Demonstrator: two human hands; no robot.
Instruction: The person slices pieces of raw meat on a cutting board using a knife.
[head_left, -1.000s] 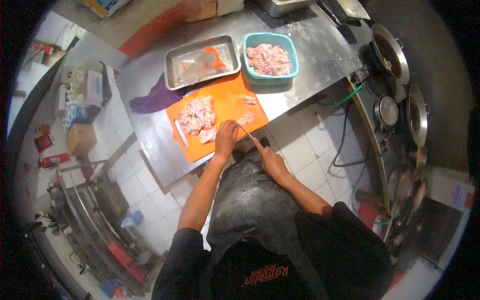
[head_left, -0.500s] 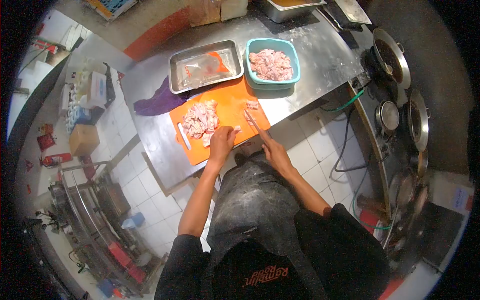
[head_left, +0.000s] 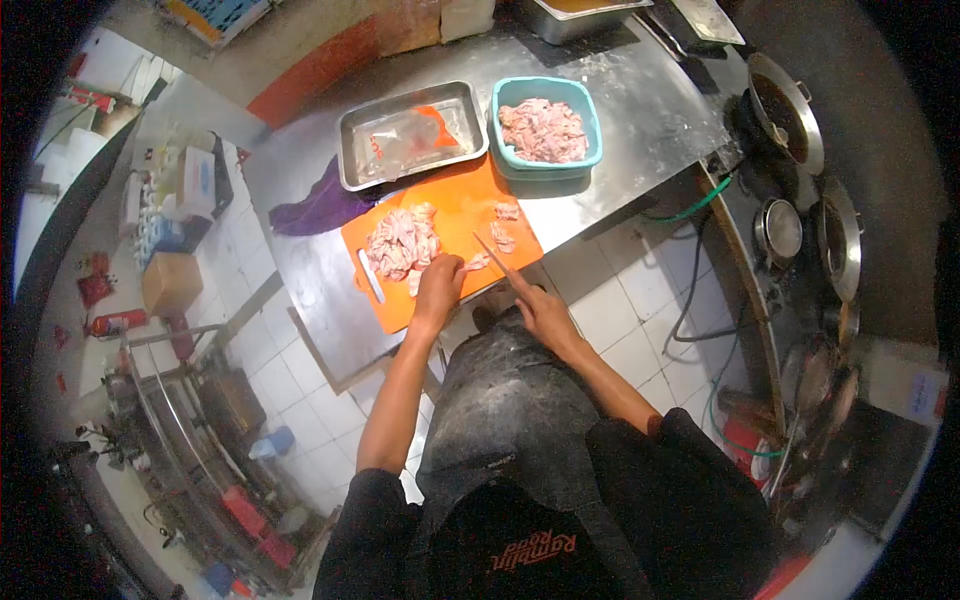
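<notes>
Grip: R hand (head_left: 541, 308) clasps knife (head_left: 499, 257) angled across board (head_left: 455, 195); L hand (head_left: 439, 285) pinches meat (head_left: 479, 262), prob. to steady it.

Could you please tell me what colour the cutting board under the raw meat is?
The cutting board is orange, seen best in the head view.

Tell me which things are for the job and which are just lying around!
Part of the job:
- the knife in the right hand
- the meat pile near the left hand
- the orange board under it
- probably the blue tub with more meat

Seems just lying around:
- the purple cloth
- the cardboard box
- the fire extinguisher
</notes>
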